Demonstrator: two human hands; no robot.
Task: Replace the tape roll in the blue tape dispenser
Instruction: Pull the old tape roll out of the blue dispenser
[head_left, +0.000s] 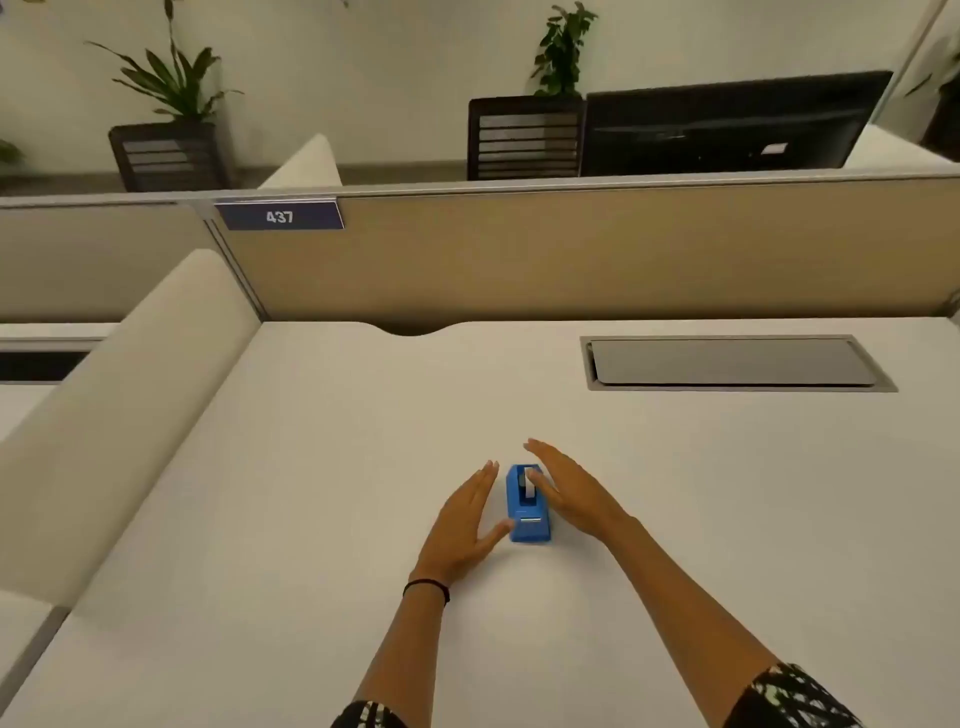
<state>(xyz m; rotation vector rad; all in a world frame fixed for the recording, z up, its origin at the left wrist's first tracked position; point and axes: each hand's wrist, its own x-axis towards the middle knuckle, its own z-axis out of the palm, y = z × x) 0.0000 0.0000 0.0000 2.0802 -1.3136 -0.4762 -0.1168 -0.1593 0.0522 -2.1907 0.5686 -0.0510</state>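
A small blue tape dispenser (525, 506) stands on the white desk (311, 493), cutter end toward me, with a pale tape roll (530, 486) seated in its slot. My left hand (465, 519) lies flat and open just left of it, thumb tip at or very near its near corner. My right hand (574, 488) is flat and open on its right side, fingers stretched past its far end. Neither hand grips anything.
A grey cable hatch (737, 364) is set into the desk at the back right. A beige partition (571, 249) with a "437" label (280, 215) closes the far edge. A white side divider (119, 395) runs along the left.
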